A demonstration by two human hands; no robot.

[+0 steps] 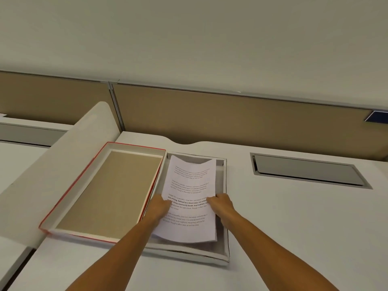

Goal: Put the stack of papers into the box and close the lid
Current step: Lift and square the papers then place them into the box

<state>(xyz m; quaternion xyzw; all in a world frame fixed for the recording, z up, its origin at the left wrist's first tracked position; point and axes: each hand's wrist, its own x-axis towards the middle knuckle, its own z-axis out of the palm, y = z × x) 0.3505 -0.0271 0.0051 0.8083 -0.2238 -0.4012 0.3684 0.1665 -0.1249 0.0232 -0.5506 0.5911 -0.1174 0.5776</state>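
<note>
White papers [190,198] gripped by both hands over grey box [225,244], red-edged lid [100,192] alongside

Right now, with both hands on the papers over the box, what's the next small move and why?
Probably lower the papers flat onto the floor of the box and let go. The left hand and right hand hold the sheets by their side edges inside the walls, the far end curling up. The lid lies open-side up just left of it.

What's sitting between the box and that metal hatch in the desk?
Nothing: in the head view the desk is bare between the box and the hatch.
</note>
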